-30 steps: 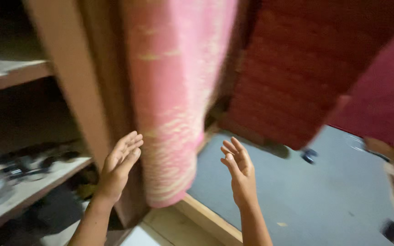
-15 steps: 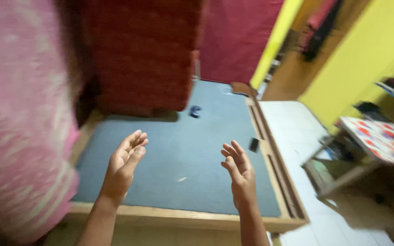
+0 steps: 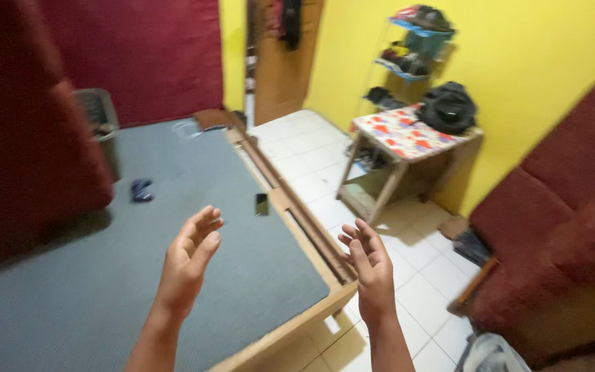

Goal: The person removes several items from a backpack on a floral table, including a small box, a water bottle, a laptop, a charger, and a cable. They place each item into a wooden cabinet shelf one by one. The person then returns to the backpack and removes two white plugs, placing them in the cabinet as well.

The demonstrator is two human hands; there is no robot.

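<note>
A dark red upholstered mattress [image 3: 22, 138] stands on edge far to the left of both hands, its padded face soft and blurred. The left hand [image 3: 189, 262] is raised palm inward with the forearm coming up from the bottom edge, fingers loosely spread and slightly curled, holding nothing. Beneath and beyond it lies the flat grey felt-like bed base [image 3: 105, 275], framed by a pale wooden rail [image 3: 297, 220]. On that grey surface, up and left of the left hand, sits a small dark blue crumpled object [image 3: 141, 189]; just above the gap between the hands lies a small black rectangular phone [image 3: 262, 204]. The right hand [image 3: 370, 265] mirrors the left, palm facing it, fingers open and empty, hovering over the rail's corner and the glossy white floor tiles [image 3: 414, 275]. Further up and right stands a wooden table with a red-patterned cloth top [image 3: 408, 134], and at far right a dark red cushioned sofa [image 3: 559, 234].
</note>
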